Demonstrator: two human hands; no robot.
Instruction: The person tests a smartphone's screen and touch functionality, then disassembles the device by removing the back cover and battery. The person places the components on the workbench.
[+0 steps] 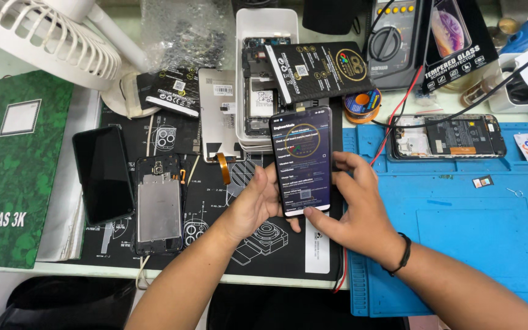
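One camera only, worn on the person's head, looking steeply down and forward over the cluttered surface [93,269], close above both forearms and hands.

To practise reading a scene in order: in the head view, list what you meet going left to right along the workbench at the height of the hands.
Green ledger book → black phone lying face up → opened phone showing its metal plate → left hand → lit phone held in both hands → right hand → blue work mat.
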